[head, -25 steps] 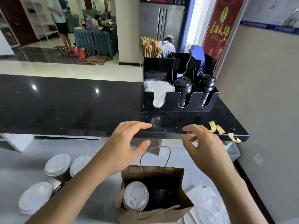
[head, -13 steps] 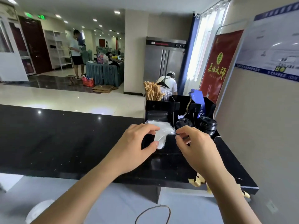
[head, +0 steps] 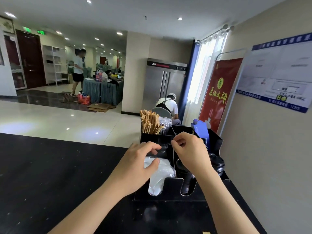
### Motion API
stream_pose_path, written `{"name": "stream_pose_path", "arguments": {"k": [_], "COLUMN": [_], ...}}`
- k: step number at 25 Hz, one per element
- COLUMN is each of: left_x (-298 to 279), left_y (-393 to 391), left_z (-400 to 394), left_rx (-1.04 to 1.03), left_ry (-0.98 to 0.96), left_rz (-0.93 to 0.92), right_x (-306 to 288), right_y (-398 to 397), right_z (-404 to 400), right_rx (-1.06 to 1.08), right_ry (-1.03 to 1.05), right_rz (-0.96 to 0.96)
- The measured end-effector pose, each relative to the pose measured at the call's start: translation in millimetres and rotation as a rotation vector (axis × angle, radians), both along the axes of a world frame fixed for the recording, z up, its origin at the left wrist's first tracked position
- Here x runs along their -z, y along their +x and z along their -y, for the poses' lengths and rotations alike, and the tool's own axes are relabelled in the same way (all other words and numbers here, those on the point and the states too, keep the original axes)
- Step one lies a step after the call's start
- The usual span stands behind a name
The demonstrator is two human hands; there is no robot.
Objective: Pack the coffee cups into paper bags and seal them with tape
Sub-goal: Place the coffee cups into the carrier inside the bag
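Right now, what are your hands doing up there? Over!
Both hands over the black organizer. Left hand grips its upper edge. Right hand, grip pinched on something too thin to identify. Bag and cups out of view.

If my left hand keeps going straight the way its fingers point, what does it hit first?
Probably the black organizer: the left hand points forward and right at its back compartment, with the thumb over the bagged white lids. Depth is unclear, so it may already be touching.

Café service counter: black organizer (head: 170,191) of lids and stirrers (head: 150,122), steel fridge (head: 164,81), red banner (head: 219,92).
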State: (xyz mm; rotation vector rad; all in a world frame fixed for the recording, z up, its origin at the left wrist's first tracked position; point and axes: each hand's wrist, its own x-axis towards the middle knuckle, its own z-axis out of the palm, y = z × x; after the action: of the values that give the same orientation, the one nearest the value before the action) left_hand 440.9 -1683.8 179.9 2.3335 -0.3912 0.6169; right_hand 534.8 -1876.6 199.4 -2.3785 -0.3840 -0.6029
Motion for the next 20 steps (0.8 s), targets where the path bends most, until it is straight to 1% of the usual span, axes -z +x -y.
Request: {"name": "stream_pose_path", "arguments": {"k": [4, 9, 11, 13, 15, 18, 20], "left_x": [9.0, 13.5, 13.2, 12.8, 12.6, 13.2, 14.6], "left_y": [18.7, 31.2, 35.6, 38.6, 39.7, 40.3, 40.5], "left_z": [-2.0, -8.9, -11.7, -14.3, -16.9, -20.8, -22.6], "left_rx": [-0.003, -0.002, -0.001, -0.004, -0.008, -0.011, -0.014], "left_ry": [-0.010, -0.003, -0.011, -0.020, -0.026, -0.022, -0.022], "left_rz": [-0.013, -0.032, -0.029, -0.020, -0.016, -0.011, -0.010], "right_x": [-6.9, -14.7, -14.6, -12.2, -11.5, -14.5, -16.4], "right_y": [47.7, 96.9, 110.6, 119.5, 124.1, 130.8, 132.3], "right_z": [-10.1, -25.7, -35.6, -44.6, -51.1, -53.5, -55.3], "right_rx": [0.044, 0.111, 0.130, 0.126, 0.107, 0.025, -0.013], "right_ry": [-0.027, -0.164, -0.235, -0.260, -0.239, -0.084, -0.035], "right_rz": [0.004, 0.037, 0.021, -0.026, -0.076, -0.176, -0.216]}}
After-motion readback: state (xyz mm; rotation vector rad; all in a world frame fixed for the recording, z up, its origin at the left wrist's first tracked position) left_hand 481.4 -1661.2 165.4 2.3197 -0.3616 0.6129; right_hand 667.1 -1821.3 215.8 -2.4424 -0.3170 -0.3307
